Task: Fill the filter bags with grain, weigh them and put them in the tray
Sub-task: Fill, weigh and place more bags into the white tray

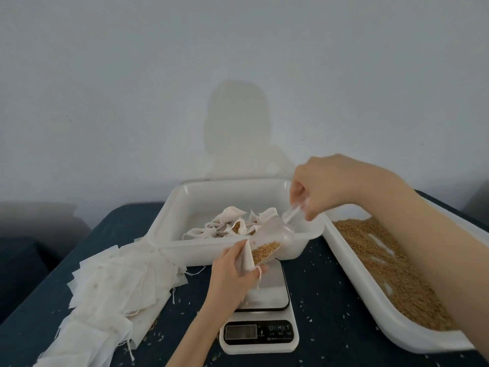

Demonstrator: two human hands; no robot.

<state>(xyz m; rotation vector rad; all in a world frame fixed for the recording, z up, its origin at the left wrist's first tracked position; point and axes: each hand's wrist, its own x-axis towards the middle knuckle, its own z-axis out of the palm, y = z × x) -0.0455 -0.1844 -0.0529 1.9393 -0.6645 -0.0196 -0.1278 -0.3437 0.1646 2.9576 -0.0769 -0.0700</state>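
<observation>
My left hand [232, 274] grips a white filter bag [250, 256] held open above the scale [260, 308]. My right hand [328, 186] holds a clear plastic scoop [289, 217] by its handle, tipped down into the bag's mouth. Brown grain [264, 251] shows in the scoop's lower end at the bag opening. Behind them stands a white tray [169, 215] holding several filled bags [238, 225]. A second white tray [370, 295] at the right holds loose grain [389, 263].
A long heap of empty filter bags [111, 287] lies on the dark cloth at the left. Stray grains dot the cloth [322, 276] around the scale. The scale's display [241, 331] is dark. A pale wall stands behind the table.
</observation>
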